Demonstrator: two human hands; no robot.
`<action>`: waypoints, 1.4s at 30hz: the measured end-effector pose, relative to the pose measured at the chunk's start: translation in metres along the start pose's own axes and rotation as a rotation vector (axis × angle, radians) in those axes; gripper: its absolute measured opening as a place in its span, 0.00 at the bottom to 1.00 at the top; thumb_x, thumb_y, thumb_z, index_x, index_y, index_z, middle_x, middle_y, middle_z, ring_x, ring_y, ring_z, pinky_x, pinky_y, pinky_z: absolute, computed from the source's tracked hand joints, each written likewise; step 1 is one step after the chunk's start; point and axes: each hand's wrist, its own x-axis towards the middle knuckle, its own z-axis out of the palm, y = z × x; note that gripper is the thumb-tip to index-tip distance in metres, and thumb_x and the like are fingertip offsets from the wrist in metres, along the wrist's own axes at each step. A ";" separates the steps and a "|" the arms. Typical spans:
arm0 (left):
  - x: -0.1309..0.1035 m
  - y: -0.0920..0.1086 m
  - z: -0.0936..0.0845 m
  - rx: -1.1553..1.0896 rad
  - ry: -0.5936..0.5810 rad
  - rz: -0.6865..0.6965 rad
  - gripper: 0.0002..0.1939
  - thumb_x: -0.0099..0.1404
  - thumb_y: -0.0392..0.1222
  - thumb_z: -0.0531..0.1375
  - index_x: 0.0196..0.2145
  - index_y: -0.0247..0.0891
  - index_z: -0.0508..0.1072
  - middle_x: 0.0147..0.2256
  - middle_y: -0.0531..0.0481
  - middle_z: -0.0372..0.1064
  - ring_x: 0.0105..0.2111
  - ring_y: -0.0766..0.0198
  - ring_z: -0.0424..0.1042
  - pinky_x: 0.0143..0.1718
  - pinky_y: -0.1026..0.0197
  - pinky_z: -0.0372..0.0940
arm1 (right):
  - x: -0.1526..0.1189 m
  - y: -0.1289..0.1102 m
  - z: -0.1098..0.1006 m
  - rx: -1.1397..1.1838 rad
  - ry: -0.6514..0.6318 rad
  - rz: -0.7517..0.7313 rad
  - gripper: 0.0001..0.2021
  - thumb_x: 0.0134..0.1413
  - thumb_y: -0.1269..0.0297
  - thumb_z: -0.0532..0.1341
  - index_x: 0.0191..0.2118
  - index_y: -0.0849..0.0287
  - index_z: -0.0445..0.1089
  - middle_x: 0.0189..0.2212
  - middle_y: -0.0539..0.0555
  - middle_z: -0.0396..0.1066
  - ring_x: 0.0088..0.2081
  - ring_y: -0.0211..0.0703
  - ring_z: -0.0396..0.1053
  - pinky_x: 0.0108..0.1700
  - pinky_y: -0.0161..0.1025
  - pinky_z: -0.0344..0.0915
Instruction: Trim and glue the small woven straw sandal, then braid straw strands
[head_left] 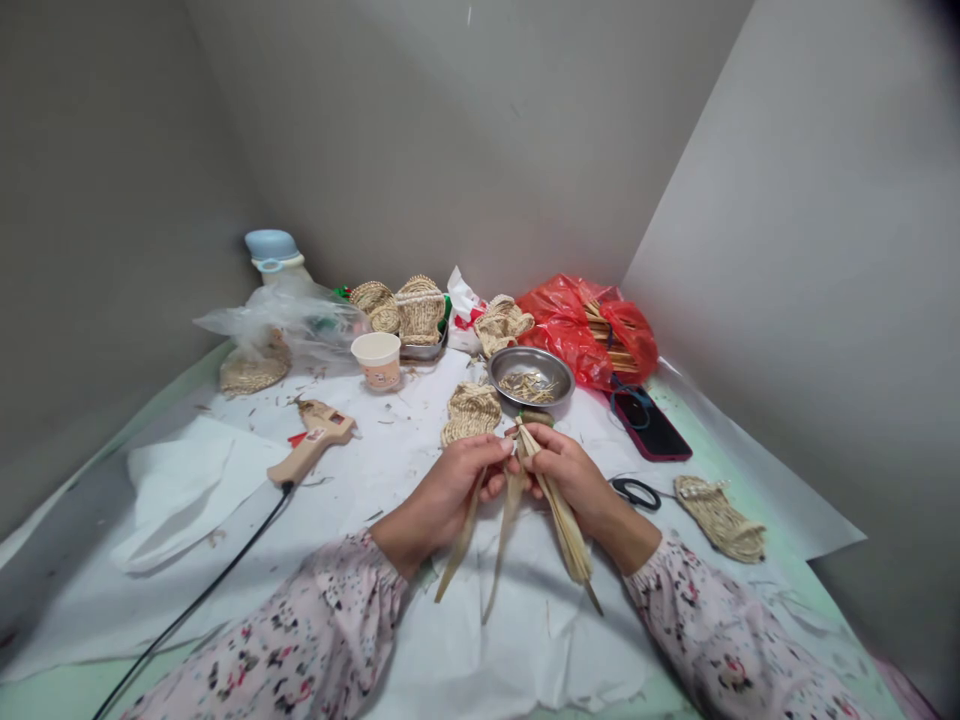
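Note:
At the middle of the table, my right hand (562,468) is closed around a bundle of dried husk strips (564,525), whose lower ends hang toward me. Beside it, my left hand (466,482) pinches a loose husk strip (462,548). Another husk strip (502,550) dangles between the two hands, blurred. My fingertips meet near the bundle's top. Just beyond my left hand lies a small woven straw piece (471,412). Behind my hands, a steel bowl (531,378) holds short straw bits. Exactly how the fingertips grip the strips is partly hidden.
A corded glue gun (315,440) and paper cup (377,360) are at left. To the right are scissors (634,493), a phone (652,425) and a woven piece with beads (721,517). A red plastic bag (555,310) and more woven pieces (421,308) stand along the back.

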 end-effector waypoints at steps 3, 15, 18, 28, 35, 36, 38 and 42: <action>-0.002 -0.001 0.000 0.025 -0.050 0.010 0.12 0.62 0.44 0.61 0.27 0.32 0.73 0.26 0.50 0.69 0.16 0.77 0.53 0.17 0.69 0.43 | 0.000 -0.002 0.001 0.019 0.011 -0.020 0.14 0.43 0.71 0.58 0.40 0.60 0.68 0.22 0.47 0.70 0.20 0.32 0.62 0.21 0.28 0.56; -0.008 0.003 0.003 0.131 -0.142 -0.091 0.14 0.60 0.47 0.64 0.27 0.32 0.73 0.24 0.51 0.66 0.16 0.78 0.50 0.18 0.66 0.39 | 0.009 -0.002 -0.019 0.285 0.238 -0.089 0.17 0.39 0.70 0.60 0.41 0.60 0.67 0.21 0.46 0.67 0.16 0.30 0.59 0.17 0.26 0.55; -0.009 0.004 0.002 0.155 -0.159 -0.120 0.15 0.60 0.49 0.63 0.26 0.33 0.72 0.21 0.52 0.65 0.14 0.77 0.47 0.17 0.64 0.35 | 0.011 -0.005 -0.025 0.365 0.258 -0.097 0.16 0.40 0.69 0.60 0.40 0.58 0.65 0.19 0.45 0.64 0.14 0.29 0.54 0.15 0.26 0.51; -0.008 0.002 -0.002 0.154 -0.130 -0.122 0.17 0.61 0.53 0.61 0.28 0.34 0.73 0.13 0.58 0.57 0.12 0.76 0.43 0.16 0.65 0.36 | 0.013 -0.018 -0.043 0.532 0.319 -0.140 0.08 0.39 0.69 0.59 0.30 0.55 0.61 0.15 0.41 0.50 0.14 0.30 0.41 0.13 0.28 0.42; -0.004 0.003 0.003 -0.022 0.029 -0.053 0.22 0.59 0.58 0.62 0.33 0.33 0.74 0.27 0.48 0.70 0.22 0.70 0.63 0.23 0.66 0.54 | 0.005 -0.012 -0.023 0.273 0.110 -0.049 0.18 0.43 0.66 0.60 0.44 0.57 0.66 0.18 0.43 0.63 0.13 0.29 0.49 0.14 0.27 0.46; -0.004 0.002 0.004 -0.009 0.028 -0.031 0.22 0.59 0.58 0.62 0.33 0.33 0.74 0.28 0.48 0.70 0.24 0.69 0.64 0.25 0.66 0.56 | 0.003 -0.010 -0.018 0.219 0.079 -0.051 0.18 0.42 0.67 0.61 0.44 0.57 0.66 0.19 0.44 0.64 0.13 0.29 0.51 0.14 0.27 0.47; -0.004 0.001 0.004 0.028 0.013 0.017 0.21 0.58 0.58 0.63 0.33 0.33 0.74 0.27 0.49 0.71 0.26 0.67 0.67 0.28 0.64 0.58 | 0.001 -0.007 -0.011 0.141 0.033 -0.055 0.18 0.42 0.68 0.62 0.43 0.59 0.67 0.20 0.44 0.65 0.14 0.29 0.55 0.15 0.26 0.50; -0.005 -0.003 0.004 0.073 -0.006 0.049 0.18 0.54 0.52 0.68 0.33 0.35 0.71 0.27 0.48 0.72 0.28 0.63 0.70 0.32 0.61 0.61 | 0.000 -0.003 -0.005 0.016 0.011 -0.038 0.18 0.43 0.69 0.62 0.44 0.58 0.67 0.21 0.44 0.66 0.16 0.30 0.58 0.17 0.26 0.54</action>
